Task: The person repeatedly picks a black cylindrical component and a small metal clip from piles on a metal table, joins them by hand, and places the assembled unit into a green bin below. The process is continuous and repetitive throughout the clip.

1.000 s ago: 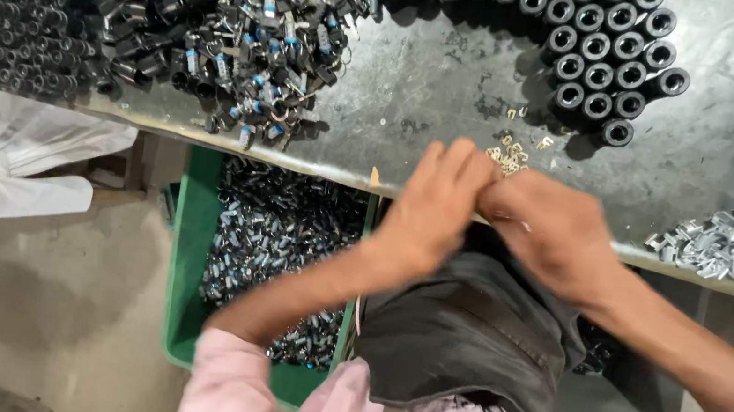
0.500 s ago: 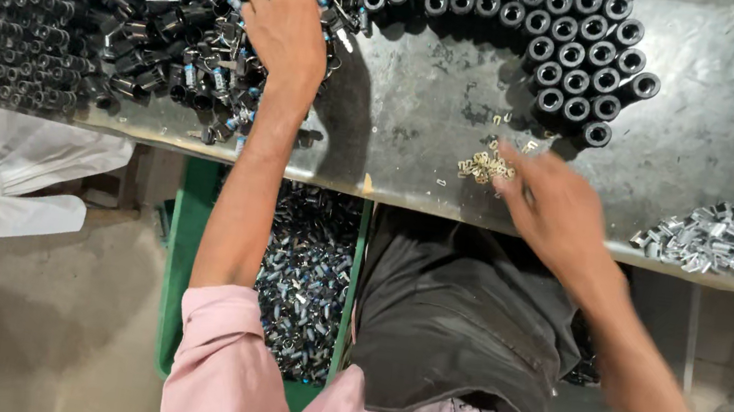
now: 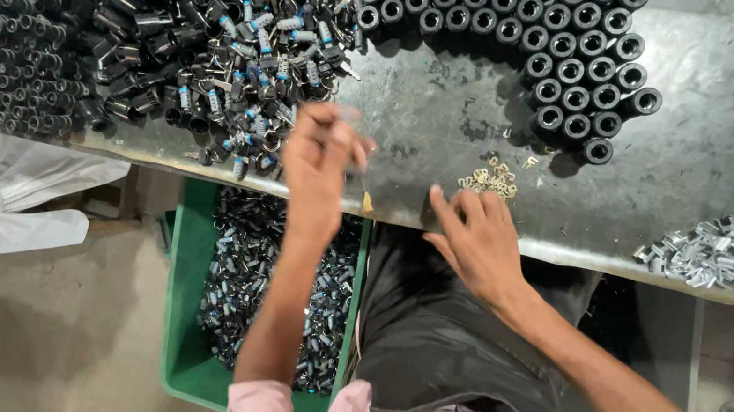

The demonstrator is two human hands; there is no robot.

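1. The fingers (image 3: 339, 132) of the left hand (image 3: 320, 167) are pinched shut on a small part, too blurred to name, just beside the heap of blue-and-black parts (image 3: 257, 69).
2. The right hand (image 3: 476, 239) rests spread and empty on the desk (image 3: 730, 103), fingertips touching the small brass clips (image 3: 489, 180).
3. A good pick takes one clip with thumb and forefinger, without scattering the rest.
4. The green bin (image 3: 179, 304) sits below the desk edge.

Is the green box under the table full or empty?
Partly full. The green box holds a heap of small metal parts, but bare green wall shows above them.
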